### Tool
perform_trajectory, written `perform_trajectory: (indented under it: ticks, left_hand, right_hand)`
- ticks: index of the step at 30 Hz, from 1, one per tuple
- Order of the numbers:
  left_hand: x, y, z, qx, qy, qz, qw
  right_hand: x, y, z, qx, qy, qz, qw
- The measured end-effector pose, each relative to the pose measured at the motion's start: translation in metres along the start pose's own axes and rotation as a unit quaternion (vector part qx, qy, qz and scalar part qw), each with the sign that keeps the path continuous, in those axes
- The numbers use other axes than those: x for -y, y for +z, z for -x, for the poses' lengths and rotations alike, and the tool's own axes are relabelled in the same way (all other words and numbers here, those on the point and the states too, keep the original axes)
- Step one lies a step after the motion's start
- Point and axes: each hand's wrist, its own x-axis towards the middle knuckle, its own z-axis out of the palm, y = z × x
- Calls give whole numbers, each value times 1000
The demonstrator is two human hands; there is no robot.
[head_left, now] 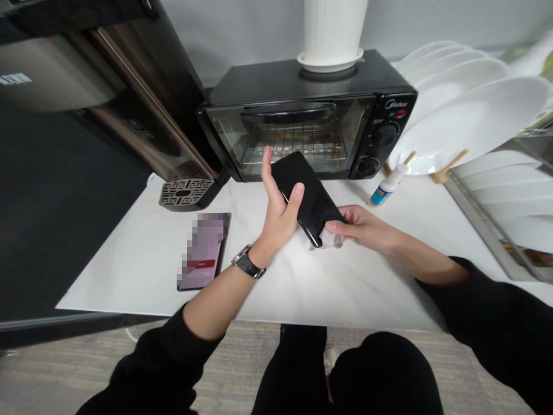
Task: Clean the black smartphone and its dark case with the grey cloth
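A black smartphone [306, 193] is held tilted above the white counter, in front of the toaster oven. My left hand [280, 202] grips its left side, with the thumb across the dark face and the index finger stretched upward. At the phone's lower right end, my right hand [352, 225] pinches a crumpled white tissue or cloth [332, 237] against it. Farther left on the counter lies a second phone [205, 251] with a lit, partly blurred screen. To the right of my hands stands a small spray bottle [386, 187] with a blue label.
Behind my hands is a black toaster oven [242, 83] with a white pot [333, 34] on its top. A dark drinks machine [185, 193] stands at left. White plates [470, 115] fill a rack at right. The counter [302, 294] has its front edge near my legs.
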Motion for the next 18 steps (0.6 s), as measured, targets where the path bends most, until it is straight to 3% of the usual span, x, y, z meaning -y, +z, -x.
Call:
perform_trajectory:
  ticks: [2, 4, 8, 11, 14, 18]
  left_hand:
    - [4, 2, 2, 5, -23, 25, 999]
    - [11, 2, 2, 20, -48, 48, 998]
    - [15, 0, -1, -19, -70, 61, 995]
    - [4, 1, -2, -4, -135, 113, 984]
    - [-7, 1, -2, 28, -201, 161, 966]
    - [-10, -2, -3, 9, -181, 134, 974]
  right_hand:
    - [0, 4, 2, 42, 23, 9, 999]
    - [-1, 6, 2, 33, 22, 12, 999]
    - [-4, 3, -1, -80, -24, 5, 997]
    - [-6, 2, -2, -147, -55, -5, 988]
    - [-7, 3, -2, -170, -68, -20, 983]
    - [-7, 4, -3, -203, -92, -47, 974]
